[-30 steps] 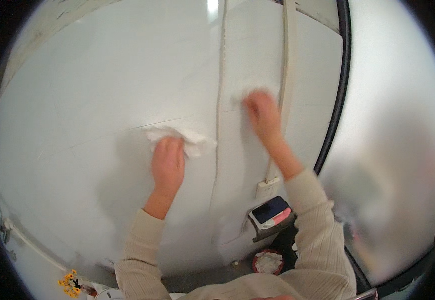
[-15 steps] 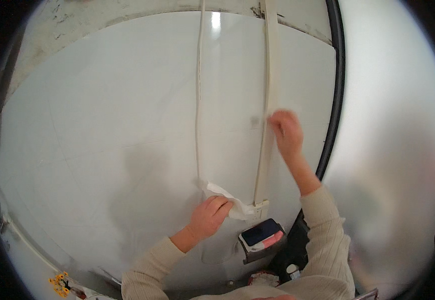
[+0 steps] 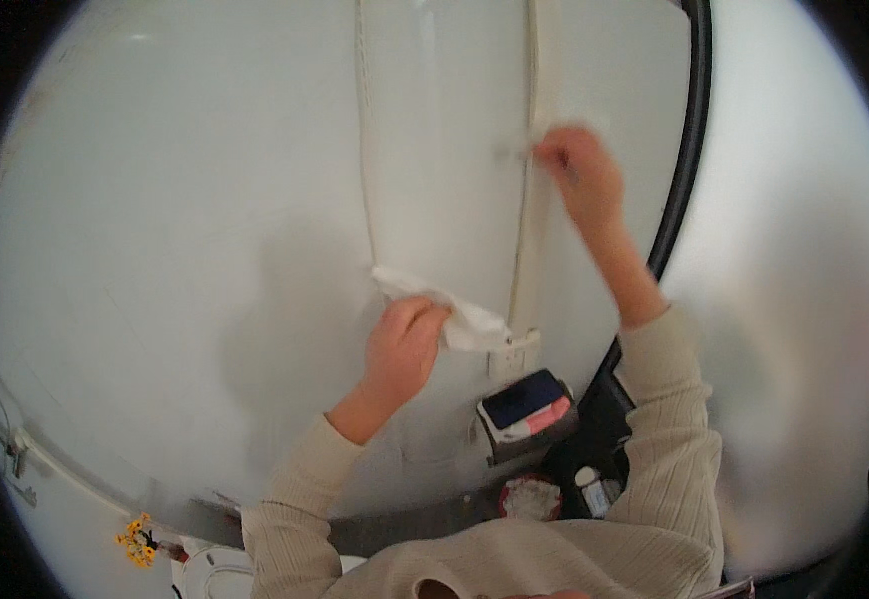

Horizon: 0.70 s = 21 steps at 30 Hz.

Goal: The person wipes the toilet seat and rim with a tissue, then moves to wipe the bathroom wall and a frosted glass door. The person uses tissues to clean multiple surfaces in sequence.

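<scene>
White wipe point(image 3: 472, 325) in left grip point(image 3: 400, 351)

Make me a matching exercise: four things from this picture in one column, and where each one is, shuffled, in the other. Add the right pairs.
Things
1. phone
2. yellow flowers
3. white sheet
4. socket

Places
A. gripped by the left hand
B. at the lower end of the cream strip that runs down the wall
C. lying on the pink-and-white package
D. near the lower left of the picture

Right pairs: 1-C, 2-D, 3-A, 4-B
</scene>
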{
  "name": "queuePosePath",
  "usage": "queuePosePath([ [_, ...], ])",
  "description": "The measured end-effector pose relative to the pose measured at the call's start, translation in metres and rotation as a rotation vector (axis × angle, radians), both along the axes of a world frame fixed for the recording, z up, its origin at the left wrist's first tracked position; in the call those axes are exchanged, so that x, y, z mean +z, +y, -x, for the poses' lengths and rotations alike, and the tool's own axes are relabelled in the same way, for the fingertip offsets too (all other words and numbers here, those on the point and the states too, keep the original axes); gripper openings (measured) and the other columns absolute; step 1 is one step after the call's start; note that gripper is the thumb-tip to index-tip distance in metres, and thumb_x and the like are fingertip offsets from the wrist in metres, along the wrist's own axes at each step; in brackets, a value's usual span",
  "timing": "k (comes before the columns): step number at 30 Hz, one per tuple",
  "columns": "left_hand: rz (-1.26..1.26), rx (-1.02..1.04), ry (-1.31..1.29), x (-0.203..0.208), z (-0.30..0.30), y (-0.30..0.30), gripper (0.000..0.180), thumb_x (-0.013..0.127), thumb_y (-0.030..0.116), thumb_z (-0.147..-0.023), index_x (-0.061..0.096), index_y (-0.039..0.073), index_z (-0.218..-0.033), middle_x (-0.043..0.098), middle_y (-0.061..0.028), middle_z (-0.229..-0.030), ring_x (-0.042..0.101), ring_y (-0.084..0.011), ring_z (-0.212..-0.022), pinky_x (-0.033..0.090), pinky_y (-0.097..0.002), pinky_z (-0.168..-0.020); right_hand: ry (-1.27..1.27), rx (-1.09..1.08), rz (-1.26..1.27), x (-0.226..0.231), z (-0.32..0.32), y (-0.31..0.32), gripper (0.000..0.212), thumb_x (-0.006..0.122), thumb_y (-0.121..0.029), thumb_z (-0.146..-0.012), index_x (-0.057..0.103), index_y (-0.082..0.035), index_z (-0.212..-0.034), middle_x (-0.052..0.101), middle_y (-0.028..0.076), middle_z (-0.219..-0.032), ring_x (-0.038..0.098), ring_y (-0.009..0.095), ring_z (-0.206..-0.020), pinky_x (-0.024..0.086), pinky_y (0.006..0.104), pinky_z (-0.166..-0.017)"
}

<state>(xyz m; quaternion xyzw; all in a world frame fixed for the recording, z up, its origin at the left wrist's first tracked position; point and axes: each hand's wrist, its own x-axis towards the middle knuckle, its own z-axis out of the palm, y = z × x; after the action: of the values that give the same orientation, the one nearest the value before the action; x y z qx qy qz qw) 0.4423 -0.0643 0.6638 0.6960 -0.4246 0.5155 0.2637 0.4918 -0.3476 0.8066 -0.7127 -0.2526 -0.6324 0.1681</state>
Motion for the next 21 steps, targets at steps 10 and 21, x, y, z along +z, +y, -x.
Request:
queuePosePath([
  [10, 0.057, 0.060, 0.002, 0.053, -0.032, -0.039, 0.017, 0.063, 0.003, -0.087, 0.066, 0.002, -0.103, 0.061, -0.0117, -0.102, 0.060, -0.0318, -0.094, 0.051, -0.0399, -0.080, 0.212, -0.013, 0.089, -0.120, 0.025, 0.019, 0.018, 0.065, -0.010, -0.083, 0.065, -0.004, -0.100, 0.065, 0.012, -0.103, 0.060, 0.033, -0.101, 0.053, 0.0421, -0.085],
  [21, -0.346, 0.217, 0.301, -0.098, -0.033, -0.013, 0.023, 0.061, 0.005, -0.088, 0.064, 0.004, -0.110, 0.062, -0.0126, -0.109, 0.060, -0.0323, -0.100, 0.051, -0.0408, -0.085, 0.390, -0.001, -0.489, -0.253, 0.031, -0.041, 0.012, 0.070, 0.002, -0.083, 0.065, -0.004, -0.093, 0.064, 0.010, -0.098, 0.062, 0.022, -0.087, 0.052, 0.0326, -0.077],
])
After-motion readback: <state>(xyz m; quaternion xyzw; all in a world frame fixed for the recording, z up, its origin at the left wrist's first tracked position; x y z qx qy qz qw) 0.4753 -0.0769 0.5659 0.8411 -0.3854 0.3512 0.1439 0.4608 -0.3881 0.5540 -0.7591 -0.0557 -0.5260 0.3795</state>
